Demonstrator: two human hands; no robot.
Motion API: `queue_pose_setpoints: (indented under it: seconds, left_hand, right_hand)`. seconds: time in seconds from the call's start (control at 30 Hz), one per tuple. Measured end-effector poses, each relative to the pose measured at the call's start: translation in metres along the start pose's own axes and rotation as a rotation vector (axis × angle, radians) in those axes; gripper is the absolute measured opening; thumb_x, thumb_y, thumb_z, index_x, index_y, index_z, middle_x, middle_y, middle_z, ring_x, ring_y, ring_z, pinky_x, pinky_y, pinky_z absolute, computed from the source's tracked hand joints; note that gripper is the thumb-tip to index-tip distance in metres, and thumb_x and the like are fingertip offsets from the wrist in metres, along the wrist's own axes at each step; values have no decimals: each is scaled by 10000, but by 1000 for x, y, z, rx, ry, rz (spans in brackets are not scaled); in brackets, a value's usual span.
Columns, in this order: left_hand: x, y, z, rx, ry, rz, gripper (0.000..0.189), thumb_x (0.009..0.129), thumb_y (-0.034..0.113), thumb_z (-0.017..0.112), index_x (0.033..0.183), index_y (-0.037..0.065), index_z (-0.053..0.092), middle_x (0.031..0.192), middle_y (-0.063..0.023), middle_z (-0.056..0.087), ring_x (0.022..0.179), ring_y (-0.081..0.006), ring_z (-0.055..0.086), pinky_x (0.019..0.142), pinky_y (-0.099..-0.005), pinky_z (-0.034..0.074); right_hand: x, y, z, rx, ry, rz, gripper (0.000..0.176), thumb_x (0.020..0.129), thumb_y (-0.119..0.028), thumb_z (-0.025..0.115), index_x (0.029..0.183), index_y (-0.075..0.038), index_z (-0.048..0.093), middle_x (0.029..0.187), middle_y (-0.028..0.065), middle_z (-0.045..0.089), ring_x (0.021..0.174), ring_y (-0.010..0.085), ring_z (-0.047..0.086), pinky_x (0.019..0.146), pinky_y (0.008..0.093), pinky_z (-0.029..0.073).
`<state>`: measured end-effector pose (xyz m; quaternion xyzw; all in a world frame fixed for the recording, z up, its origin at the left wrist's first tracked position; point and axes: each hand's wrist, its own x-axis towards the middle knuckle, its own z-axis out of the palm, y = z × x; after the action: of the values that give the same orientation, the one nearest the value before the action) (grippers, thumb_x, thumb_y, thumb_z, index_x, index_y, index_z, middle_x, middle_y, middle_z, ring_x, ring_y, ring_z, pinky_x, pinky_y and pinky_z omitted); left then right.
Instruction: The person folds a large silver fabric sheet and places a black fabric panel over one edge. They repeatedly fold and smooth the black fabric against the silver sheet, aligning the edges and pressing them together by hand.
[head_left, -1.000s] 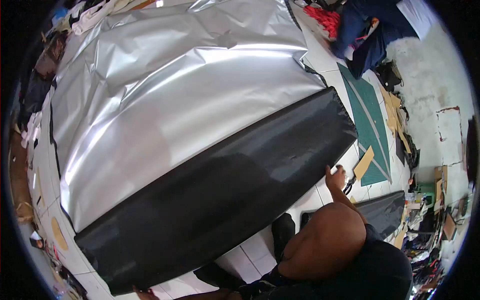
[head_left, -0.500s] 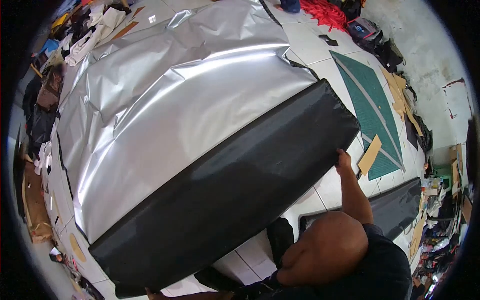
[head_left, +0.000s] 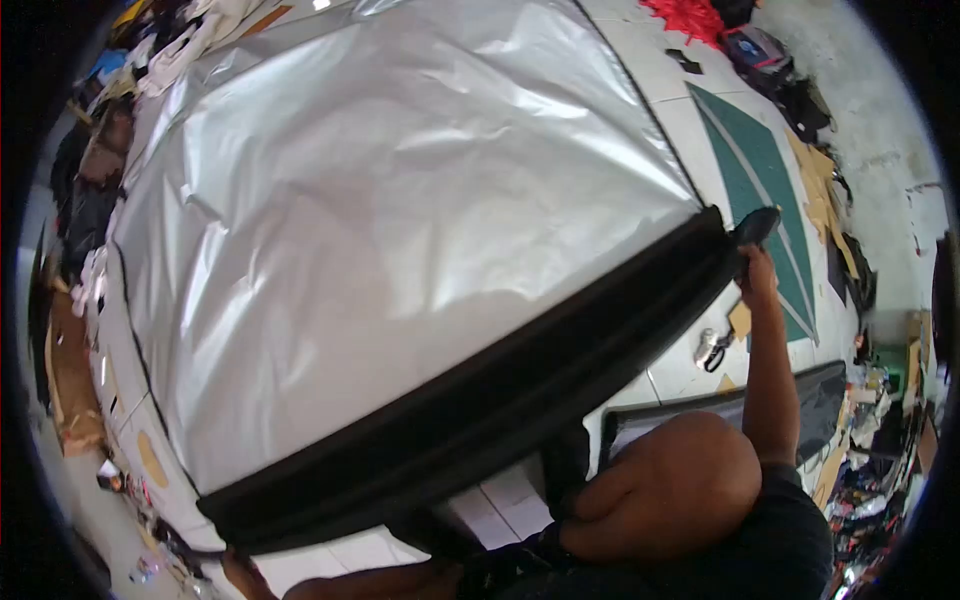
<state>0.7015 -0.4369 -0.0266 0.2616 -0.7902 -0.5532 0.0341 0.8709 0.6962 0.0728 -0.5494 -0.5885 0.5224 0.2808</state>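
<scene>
A large silver sheet (head_left: pixel 400 220) with dark edging spreads over the floor. Along its near side runs a black panel (head_left: pixel 480 385), bunched into lengthwise folds and sagging in the middle. My right hand (head_left: pixel 757 272) is closed around the panel's right end, and a dark flap sticks out beyond the fingers. At the lower left, my left hand (head_left: pixel 245 572) grips the panel's other end, its fingers partly hidden. The panel is stretched between both hands.
A green cutting mat (head_left: pixel 755 170) lies right of the sheet, with a small silver-and-black object (head_left: pixel 711 350) below it. Another black panel (head_left: pixel 820 400) rests at the right. Cardboard pieces (head_left: pixel 815 185) and bags (head_left: pixel 760 60) line the wall; fabric piles (head_left: pixel 195 45) stand left.
The broad, flat black panel has drawn up into a narrow folded band. My right hand has moved up and right with its end, my left hand slightly left. The silver sheet has shifted and its creases changed.
</scene>
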Motion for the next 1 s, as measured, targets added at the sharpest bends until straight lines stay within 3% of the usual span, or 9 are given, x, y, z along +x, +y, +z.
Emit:
queue_pose_setpoints:
  seconds: [0.07, 0.17, 0.2, 0.23, 0.27, 0.33, 0.4, 0.57, 1.0]
  left_hand:
    - [29, 68, 70, 342, 42, 19, 180, 813, 151, 582, 672, 41, 568, 642, -46, 532, 572, -180, 461, 510, -324, 343]
    - [75, 97, 130, -64, -46, 78, 291, 883, 258, 542, 1099, 89, 442, 732, -53, 526, 612, -159, 476, 551, -290, 389]
    - [83, 102, 153, -183, -127, 100, 405, 907, 294, 528, 1241, 105, 400, 762, -55, 524, 625, -152, 481, 565, -278, 405]
    - [81, 99, 174, -219, -204, 146, 523, 930, 329, 515, 1383, 121, 358, 792, -57, 522, 638, -145, 486, 579, -267, 420]
    - [75, 95, 186, 32, -299, 199, 713, 880, 315, 612, 1441, 115, 220, 1171, -120, 508, 898, -256, 573, 771, -376, 493]
    - [21, 100, 253, 119, 27, 345, 798, 830, 384, 665, 1432, 71, 244, 1291, -148, 457, 1098, -271, 508, 947, -422, 407]
    - [-51, 105, 282, 488, -7, 552, 803, 827, 408, 650, 1426, 44, 257, 1390, -168, 386, 1267, -312, 374, 1073, -475, 232]
    - [-120, 79, 307, 999, -169, 620, 839, 785, 501, 641, 1427, 97, 283, 1498, -182, 175, 1391, -379, 125, 1107, -564, 66]
    - [-53, 91, 343, 1196, -138, 719, 783, 884, 632, 351, 1437, 85, 262, 1507, -190, 157, 1395, -385, 116, 1092, -594, 30]
  right_hand:
    - [29, -17, 46, -116, -64, -25, 260, 797, -156, 580, 1031, -85, 491, 699, 18, 494, 505, 140, 485, 414, 275, 388]
    - [51, -29, 135, 48, -132, -154, 675, 852, -227, 595, 1397, -82, 226, 766, 61, 534, 593, 158, 539, 470, 307, 445]
    - [36, -30, 161, 61, -174, -216, 885, 878, -287, 600, 1453, -105, -48, 819, 87, 569, 682, 176, 586, 511, 303, 472]
    - [50, -13, 168, -74, -303, -249, 768, 881, -320, 601, 1444, -84, 135, 904, 126, 603, 745, 237, 620, 591, 362, 498]
    - [38, -2, 181, -426, -307, -529, 682, 879, -322, 601, 1403, -71, 245, 950, 142, 603, 741, 276, 618, 631, 395, 497]
    - [-13, 25, 194, -806, -313, -903, 520, 870, -313, 604, 1287, -50, 440, 1029, 169, 597, 792, 339, 608, 726, 450, 475]
    - [-87, 46, 198, -892, -291, -1217, 423, 828, -309, 630, 1151, -46, 558, 1081, 164, 590, 995, 353, 560, 846, 484, 411]
    - [-166, 78, 196, -952, -629, -1200, 793, 670, -487, 742, 1316, -137, 443, 1360, 171, 390, 1281, 386, 333, 1043, 576, 218]
    - [-125, 78, 243, -1183, -624, -1232, 736, 850, -631, 437, 1415, -173, 321, 1476, 158, 243, 1381, 356, 176, 1111, 547, 91]
